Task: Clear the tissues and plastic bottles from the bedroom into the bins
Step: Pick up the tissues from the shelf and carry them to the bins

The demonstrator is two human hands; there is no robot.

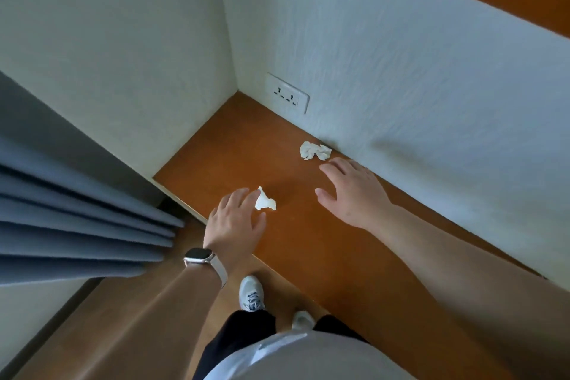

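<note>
Two crumpled white tissues lie on an orange-brown wooden desk top (246,145). The smaller tissue (266,201) sits near the desk's front edge, and the fingertips of my left hand (236,220) touch its left side with the fingers spread. The larger tissue (314,150) rests against the white wall at the back. My right hand (351,191) hovers open just in front of it, fingertips a short way from it. No bottles or bins are in view.
A white wall socket (287,92) sits low on the back wall near the corner. Grey-blue curtains (77,225) hang at the left. My shoes (251,293) stand on the wooden floor below the desk edge. White walls enclose the desk at left and back.
</note>
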